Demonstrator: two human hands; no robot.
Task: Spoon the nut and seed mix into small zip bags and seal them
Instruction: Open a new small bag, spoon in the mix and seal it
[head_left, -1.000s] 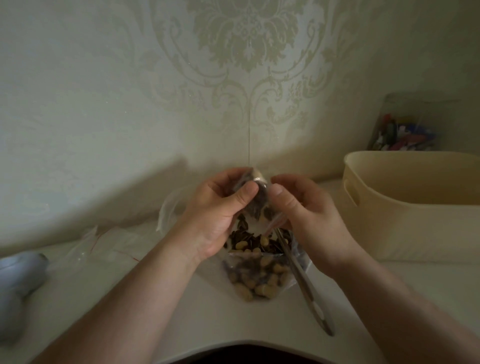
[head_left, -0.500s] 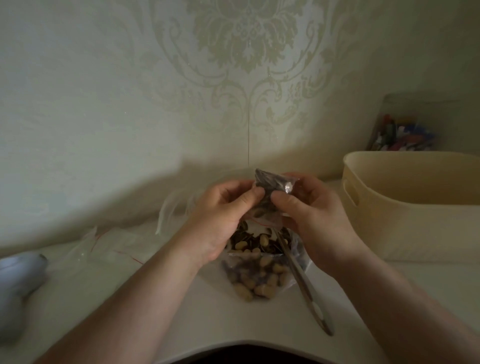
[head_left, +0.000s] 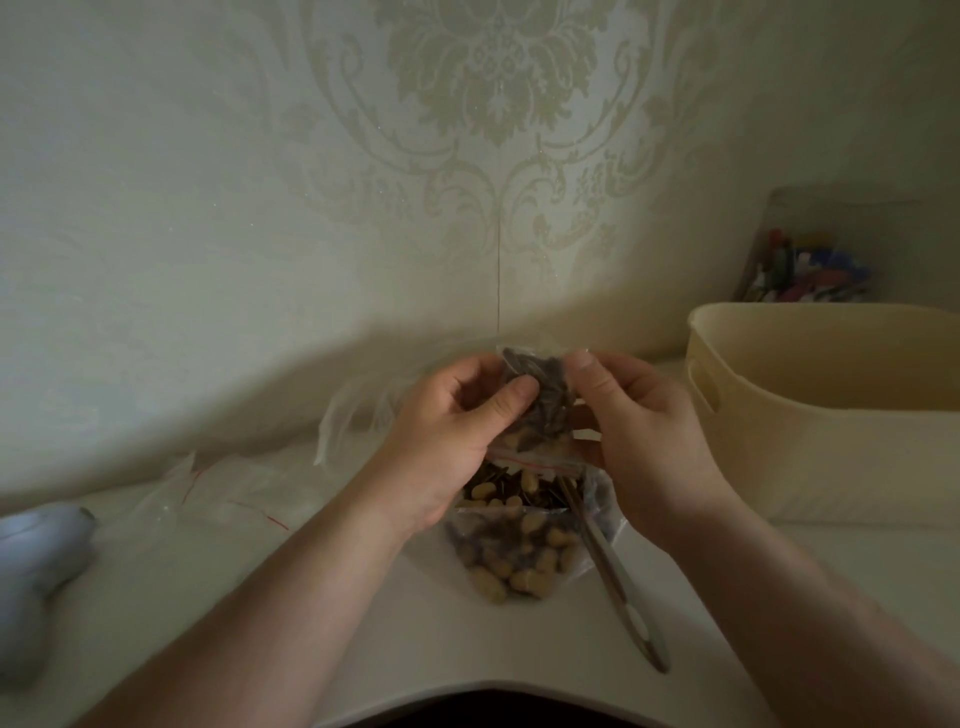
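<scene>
A white table (head_left: 218, 613) runs along a patterned wall (head_left: 260, 182). At the right a cream tub (head_left: 831, 415) stands on it, and behind the tub a clear container (head_left: 810, 270) holds bright coloured bits, too blurred to name. A pale grey object (head_left: 31, 561) lies at the left edge. Flat empty bags (head_left: 218, 493) with red strips lie near the wall on the left.

In the middle an open big bag of nuts and seeds (head_left: 519, 545) lies on the table, with the spoon (head_left: 618, 587) stuck in its mouth and the handle pointing toward the near edge.

Above that bag both hands hold the small bag (head_left: 540, 400), filled with dark seeds and a few pale nuts. The left hand (head_left: 452, 441) pinches its left side between thumb and curled fingers. The right hand (head_left: 639, 431) pinches its right side, thumb at the top corner. The red zip strip of the small bag seems to hang at the bottom edge, between the two hands.
</scene>
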